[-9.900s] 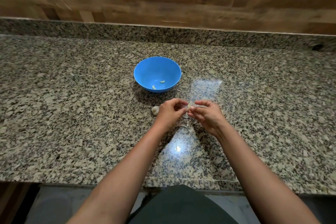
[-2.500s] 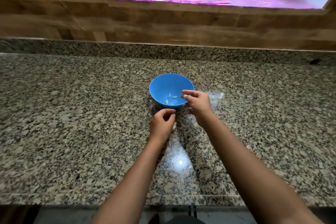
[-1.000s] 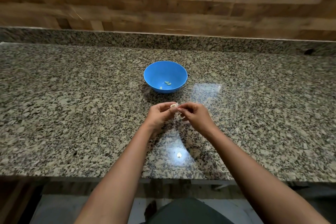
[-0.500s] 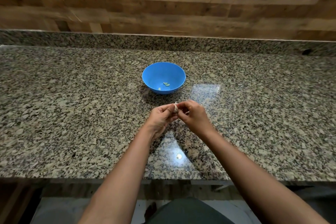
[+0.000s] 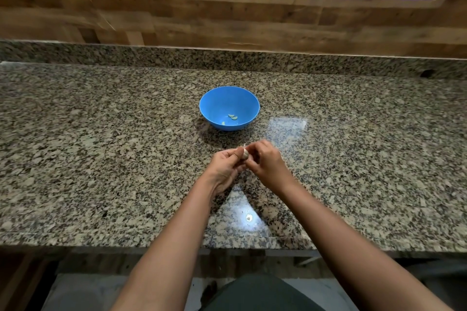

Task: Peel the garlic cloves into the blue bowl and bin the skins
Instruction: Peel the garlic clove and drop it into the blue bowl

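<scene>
Bowl [image 5: 229,108] sits on counter [image 5: 101,149], mid-depth, three peeled cloves [image 5: 232,117] inside. Both hands meet in front of bowl, above counter: left hand [image 5: 225,168] left, right hand [image 5: 265,163] right, garlic clove [image 5: 245,153] between their fingertips.

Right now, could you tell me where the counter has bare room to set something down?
Bare counter lies left of, right of and behind the blue bowl. It is crowded between the bowl and the left hand and right hand, which pinch the garlic clove.
</scene>
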Tool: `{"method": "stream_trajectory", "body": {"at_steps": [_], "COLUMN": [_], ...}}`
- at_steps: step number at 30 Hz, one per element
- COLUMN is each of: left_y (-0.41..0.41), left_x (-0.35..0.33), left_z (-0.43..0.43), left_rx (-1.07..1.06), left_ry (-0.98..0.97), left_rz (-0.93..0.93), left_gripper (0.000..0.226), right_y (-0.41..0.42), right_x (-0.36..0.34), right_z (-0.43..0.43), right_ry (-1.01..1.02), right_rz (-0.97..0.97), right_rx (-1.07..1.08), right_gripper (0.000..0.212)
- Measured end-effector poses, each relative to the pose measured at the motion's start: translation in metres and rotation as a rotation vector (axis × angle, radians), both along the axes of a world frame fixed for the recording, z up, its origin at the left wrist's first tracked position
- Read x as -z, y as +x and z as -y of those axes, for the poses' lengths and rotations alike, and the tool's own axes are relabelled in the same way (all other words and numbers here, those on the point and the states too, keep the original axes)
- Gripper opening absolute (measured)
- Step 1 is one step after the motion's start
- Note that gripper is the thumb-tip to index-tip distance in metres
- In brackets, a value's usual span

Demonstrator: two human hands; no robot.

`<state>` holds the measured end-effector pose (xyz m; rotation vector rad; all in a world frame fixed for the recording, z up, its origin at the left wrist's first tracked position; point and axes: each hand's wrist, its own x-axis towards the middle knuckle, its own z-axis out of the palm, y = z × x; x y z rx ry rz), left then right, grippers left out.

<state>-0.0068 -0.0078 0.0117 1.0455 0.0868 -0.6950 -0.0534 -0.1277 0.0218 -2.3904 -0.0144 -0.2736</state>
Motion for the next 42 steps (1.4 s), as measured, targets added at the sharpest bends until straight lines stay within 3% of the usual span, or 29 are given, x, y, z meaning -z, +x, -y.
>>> {"method": "stream_trajectory", "body": {"at_steps": [14, 20, 26, 29, 32, 37, 39, 42], "left_y": [-0.005, 0.000, 0.005, 0.007, 0.009, 0.009, 0.010, 0.012], "left_x": [-0.004, -0.003, 0.003, 0.010, 0.015, 0.018, 0.016, 0.017], "left_z": [0.015, 0.014, 0.009, 0.009, 0.013, 0.016, 0.013, 0.008], "left_rx": [-0.028, 0.000, -0.066, -0.114, -0.055, -0.158, -0.197, -0.208], "left_ry": [0.074, 0.035, -0.026, 0.234, 0.531, 0.797, 0.957, 1.060], "left_rz": [0.019, 0.019, 0.011, 0.214, 0.418, 0.454, 0.467, 0.475], "left_gripper": [0.026, 0.025, 0.008, 0.017, 0.019, 0.021, 0.029, 0.031], "right_y": [0.006, 0.008, 0.016, 0.017, 0.017, 0.018, 0.017, 0.013], "right_x": [0.012, 0.013, 0.005, 0.002, 0.002, 0.004, 0.004, 0.007], "right_z": [-0.001, 0.005, 0.013, 0.016, 0.016, 0.016, 0.019, 0.023], "right_ry": [-0.010, 0.035, 0.431, 0.596, 0.616, 0.646, 0.538, 0.112], "right_rz": [0.010, -0.036, -0.172, -0.241, -0.283, -0.322, -0.325, -0.307], "right_rx": [0.072, 0.098, 0.198, 0.235, 0.239, 0.273, 0.262, 0.212], "right_gripper": [0.012, 0.019, 0.009, 0.003, 0.009, 0.010, 0.008, 0.009]}}
